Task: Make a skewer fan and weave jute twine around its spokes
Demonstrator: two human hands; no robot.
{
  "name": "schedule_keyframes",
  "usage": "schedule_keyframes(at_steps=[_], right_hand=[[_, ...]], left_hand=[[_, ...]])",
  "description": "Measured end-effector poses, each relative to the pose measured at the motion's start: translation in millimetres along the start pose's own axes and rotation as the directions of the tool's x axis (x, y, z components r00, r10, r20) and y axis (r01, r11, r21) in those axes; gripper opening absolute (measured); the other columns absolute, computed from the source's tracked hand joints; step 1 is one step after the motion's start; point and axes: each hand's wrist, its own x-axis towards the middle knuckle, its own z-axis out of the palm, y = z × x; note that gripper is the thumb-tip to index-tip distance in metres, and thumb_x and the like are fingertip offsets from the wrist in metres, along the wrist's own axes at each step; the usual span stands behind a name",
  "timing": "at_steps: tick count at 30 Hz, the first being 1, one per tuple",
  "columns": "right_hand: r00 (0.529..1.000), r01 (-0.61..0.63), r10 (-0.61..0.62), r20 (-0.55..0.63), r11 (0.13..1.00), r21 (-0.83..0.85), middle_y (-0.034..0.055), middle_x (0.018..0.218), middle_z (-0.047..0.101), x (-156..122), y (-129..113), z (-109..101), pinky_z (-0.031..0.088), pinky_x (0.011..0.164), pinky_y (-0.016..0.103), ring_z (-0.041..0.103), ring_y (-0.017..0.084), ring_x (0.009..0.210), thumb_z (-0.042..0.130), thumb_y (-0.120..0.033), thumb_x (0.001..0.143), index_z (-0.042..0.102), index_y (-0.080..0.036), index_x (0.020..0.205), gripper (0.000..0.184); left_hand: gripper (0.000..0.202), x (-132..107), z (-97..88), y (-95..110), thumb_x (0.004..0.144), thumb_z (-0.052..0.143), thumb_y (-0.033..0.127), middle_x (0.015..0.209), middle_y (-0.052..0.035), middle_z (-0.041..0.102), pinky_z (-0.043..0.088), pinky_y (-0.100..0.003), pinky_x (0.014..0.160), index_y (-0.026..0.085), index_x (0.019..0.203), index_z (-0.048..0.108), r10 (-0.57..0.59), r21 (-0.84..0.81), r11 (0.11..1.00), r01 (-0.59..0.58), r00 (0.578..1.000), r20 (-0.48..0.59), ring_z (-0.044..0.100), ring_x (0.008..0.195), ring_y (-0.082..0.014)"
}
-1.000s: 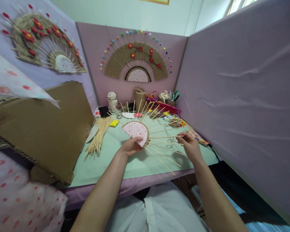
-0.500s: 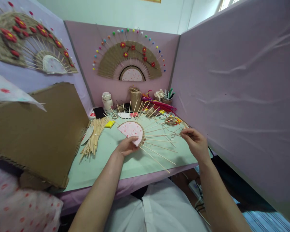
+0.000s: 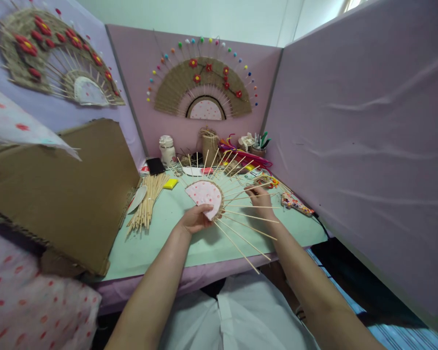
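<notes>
My left hand (image 3: 197,218) grips the lower corner of a half-round fan base (image 3: 203,192) covered in white paper with red dots, thumb on top. Thin wooden sticks (image 3: 237,247) radiate from its brown, twine-wrapped curved edge. My right hand (image 3: 260,199) reaches in beneath several sticks on the right side, fingertips pinched together. A thin strand of twine seems to be in the pinch, though it is hard to make out. A coil of twine (image 3: 261,181) lies just behind that hand, beside orange-handled scissors (image 3: 273,182).
A bundle of sticks (image 3: 148,204) and a yellow block (image 3: 171,183) lie left. At the back stand a white jar (image 3: 167,153) and a twine-wrapped pot (image 3: 209,146). A patterned glue gun (image 3: 297,203) lies right. Cardboard (image 3: 65,194) borders the left; finished fans (image 3: 168,95) hang behind.
My right hand has moved left from beyond the stick tips to under the sticks, nearer the fan base. The glue gun has come into sight. My left hand keeps its grip.
</notes>
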Motion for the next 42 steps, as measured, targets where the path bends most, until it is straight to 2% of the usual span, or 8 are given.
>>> schedule_keyframes(at_steps=[4, 9, 14, 17, 20, 23, 30, 42], right_hand=[[1.0, 0.0, 0.0, -0.001, 1.0, -0.01, 0.0072, 0.082, 0.069, 8, 0, 32, 0.044, 0.077, 0.036, 0.06, 0.021, 0.078, 0.055, -0.031, 0.076, 0.067, -0.019, 0.075, 0.017], [1.0, -0.012, 0.012, -0.005, 1.0, -0.013, 0.0068, 0.082, 0.067, 7, -2, 58, 0.042, 0.076, 0.034, 0.058, 0.02, 0.077, 0.05, -0.031, 0.08, 0.064, -0.019, 0.079, 0.018], [1.0, -0.016, 0.016, -0.018, 1.0, 0.021, 0.0054, 0.08, 0.066, 9, -6, 71, 0.042, 0.075, 0.032, 0.057, 0.019, 0.077, 0.05, -0.033, 0.081, 0.062, -0.02, 0.078, 0.019], [0.998, -0.028, 0.031, -0.05, 0.998, 0.064, 0.0052, 0.082, 0.065, 6, -4, 72, 0.043, 0.076, 0.032, 0.057, 0.019, 0.078, 0.051, -0.034, 0.081, 0.062, -0.02, 0.079, 0.018], [0.996, -0.041, 0.047, -0.077, 0.996, 0.079, 0.0054, 0.084, 0.066, 2, -1, 68, 0.043, 0.076, 0.032, 0.058, 0.019, 0.079, 0.05, -0.035, 0.081, 0.061, -0.02, 0.081, 0.019], [0.991, -0.06, 0.07, -0.11, 0.994, 0.09, 0.0057, 0.086, 0.066, -1, 1, 64, 0.043, 0.077, 0.032, 0.058, 0.019, 0.081, 0.049, -0.038, 0.081, 0.062, -0.019, 0.083, 0.023], [0.981, -0.086, 0.104, -0.167, 0.99, 0.109, 0.0068, 0.088, 0.066, 0, 5, 62, 0.043, 0.079, 0.033, 0.057, 0.02, 0.082, 0.049, -0.041, 0.081, 0.062, -0.018, 0.086, 0.027], [0.971, -0.095, 0.123, -0.204, 0.985, 0.142, 0.0056, 0.086, 0.067, 1, 6, 58, 0.043, 0.076, 0.032, 0.057, 0.019, 0.079, 0.05, -0.04, 0.08, 0.061, -0.018, 0.084, 0.025]], left_hand=[[0.025, -1, 1.3, 0, 0.073, 0.058, 0.012, 0.078, -0.0125, 0.071, 0.046, -0.023, 0.052, 0.005, 0.096, 0.066, 0.002, 0.008, 1.0, -0.002, 1.0, -0.019, 0.064, 0.061, -0.015], [0.024, -1, 1.6, -1, 0.071, 0.06, 0.012, 0.078, -0.0104, 0.071, 0.046, -0.024, 0.056, 0.007, 0.094, 0.066, -0.01, 0.007, 1.0, 0.01, 1.0, -0.021, 0.064, 0.063, -0.0153], [0.037, -3, 0.6, -2, 0.07, 0.061, 0.011, 0.088, -0.013, 0.072, 0.048, -0.025, 0.06, 0.007, 0.106, 0.063, 0.007, 0.011, 1.0, -0.008, 0.996, 0.094, 0.066, 0.069, -0.0167], [0.039, -3, 0.4, -3, 0.069, 0.061, 0.012, 0.09, -0.0142, 0.072, 0.049, -0.026, 0.061, 0.006, 0.108, 0.063, 0.016, 0.019, 1.0, -0.02, 0.988, 0.154, 0.066, 0.069, -0.0173], [0.039, -1, 0.3, -4, 0.069, 0.06, 0.011, 0.088, -0.0147, 0.072, 0.051, -0.029, 0.068, 0.005, 0.108, 0.062, 0.031, 0.014, 0.999, -0.034, 0.984, 0.177, 0.067, 0.072, -0.0187], [0.039, 0, 1.1, -5, 0.069, 0.058, 0.008, 0.088, -0.0148, 0.072, 0.052, -0.032, 0.074, 0.005, 0.108, 0.061, 0.048, 0.005, 0.999, -0.049, 0.988, 0.145, 0.068, 0.079, -0.021], [0.04, -3, 4.1, -4, 0.067, 0.058, 0.006, 0.093, -0.0133, 0.071, 0.053, -0.031, 0.07, 0.008, 0.107, 0.06, 0.082, 0.016, 0.996, -0.084, 0.993, 0.086, 0.068, 0.079, -0.0206], [0.044, -4, 3.5, -4, 0.069, 0.059, 0.005, 0.103, -0.0134, 0.07, 0.052, -0.032, 0.073, 0.011, 0.112, 0.06, 0.079, 0.025, 0.996, -0.083, 0.991, 0.112, 0.067, 0.08, -0.0182]])
